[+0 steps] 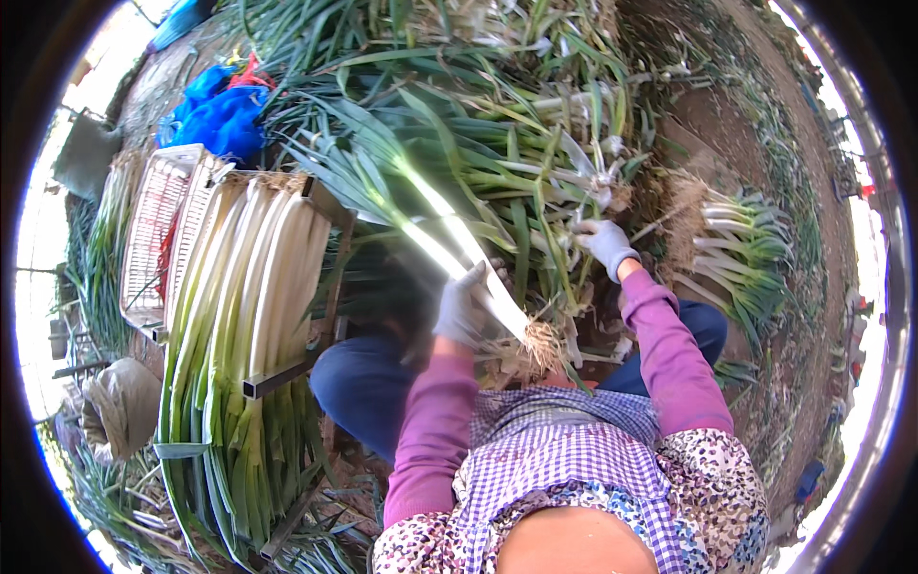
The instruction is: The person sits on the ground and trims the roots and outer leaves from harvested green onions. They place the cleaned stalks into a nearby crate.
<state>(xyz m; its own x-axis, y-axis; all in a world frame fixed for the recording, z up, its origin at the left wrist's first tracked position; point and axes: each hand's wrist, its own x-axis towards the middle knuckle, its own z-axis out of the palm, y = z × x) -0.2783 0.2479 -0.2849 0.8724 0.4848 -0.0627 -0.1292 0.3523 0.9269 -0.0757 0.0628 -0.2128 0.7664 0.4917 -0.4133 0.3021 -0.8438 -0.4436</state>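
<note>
My left hand (460,310), in a pale knit glove, is closed around the white shanks of leeks (448,224). Two shanks show, their green tops pointing to the upper left. A tuft of roots (543,344) hangs off the lower end of one, above my lap. My right hand (608,247), gloved too, has its fingers bent at the edge of a heap of untrimmed leeks and peeled leaves (552,186). Whether it pinches a leaf there is unclear. Motion blurs the left fingers and part of the leeks.
To the left, cleaned leeks (269,265) lie stacked in a metal-framed rack (276,380). Behind it are a white plastic crate (147,237) and blue netting (219,118). Rooted leeks (731,247) lie in a row on the right. Leaf scraps (782,165) litter the ground.
</note>
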